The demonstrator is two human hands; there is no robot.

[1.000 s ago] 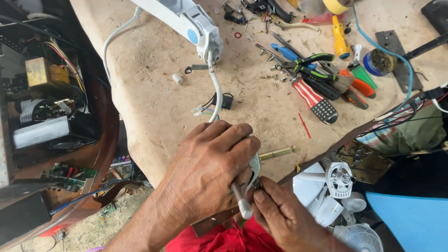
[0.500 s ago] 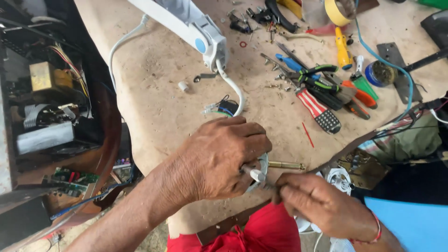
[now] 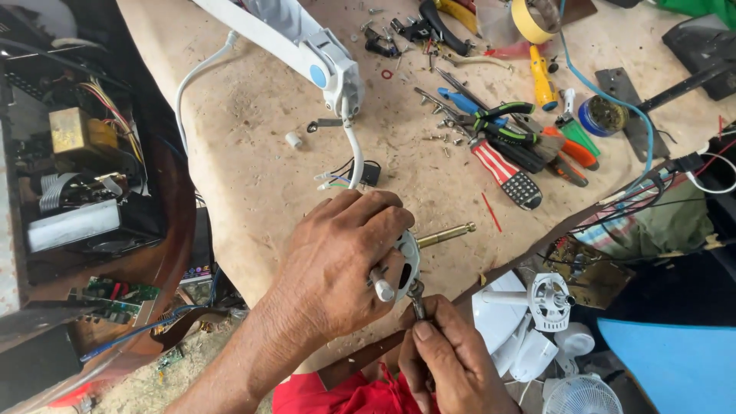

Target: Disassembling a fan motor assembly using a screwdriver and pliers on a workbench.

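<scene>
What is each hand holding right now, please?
Left hand: closed around the round grey metal motor part with a brass shaft.
Right hand: fingers pinched shut on a thin dark metal tool.

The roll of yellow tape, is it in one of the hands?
No, the roll of yellow tape lies at the far end of the table, away from both hands.

Two bare hands, the left hand (image 3: 337, 264) and the right hand (image 3: 452, 360), meet over one round grey metal motor plate (image 3: 408, 261) with one brass shaft (image 3: 445, 234) at the edge of one tan, dusty table (image 3: 253, 169). On it lie one white plastic fan neck (image 3: 307, 54), one roll of yellow tape (image 3: 533, 19), one yellow torch (image 3: 543, 77) and one pair of green-handled pliers (image 3: 498, 115). Below the table's edge sit one white plastic fan hub (image 3: 550, 300) and one white fan grille (image 3: 583, 395).
</scene>
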